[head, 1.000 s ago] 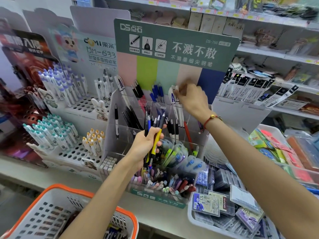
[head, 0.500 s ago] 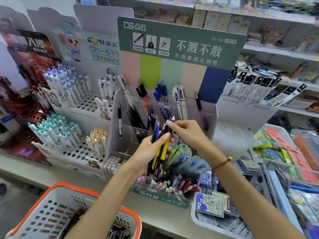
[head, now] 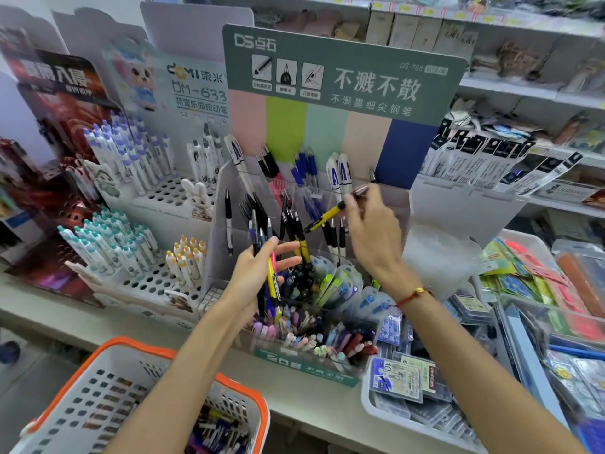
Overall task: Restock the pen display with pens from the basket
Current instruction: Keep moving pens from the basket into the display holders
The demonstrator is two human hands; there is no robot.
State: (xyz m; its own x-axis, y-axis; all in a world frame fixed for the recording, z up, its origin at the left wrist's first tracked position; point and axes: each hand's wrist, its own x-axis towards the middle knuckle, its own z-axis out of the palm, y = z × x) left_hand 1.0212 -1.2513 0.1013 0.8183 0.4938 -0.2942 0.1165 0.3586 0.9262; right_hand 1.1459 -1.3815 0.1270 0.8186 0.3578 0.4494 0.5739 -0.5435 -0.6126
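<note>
Right hand (head: pixel 370 231) pinches yellow pen (head: pixel 322 218) (tilted) above pen display (head: pixel 397 204).

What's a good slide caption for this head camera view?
Right hand lifts a yellow pen toward the pen display while the left hand holds a bundle of pens.

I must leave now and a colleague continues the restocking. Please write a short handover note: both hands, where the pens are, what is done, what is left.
Left hand holds a bundle of pens upright before the pen display.
Right hand pinches one yellow pen, tilted over the display's middle compartments, not yet slotted.
Done: many compartments hold pens.
Left: slot the yellow pen, then the bundle, then the pens in the orange basket.
</note>
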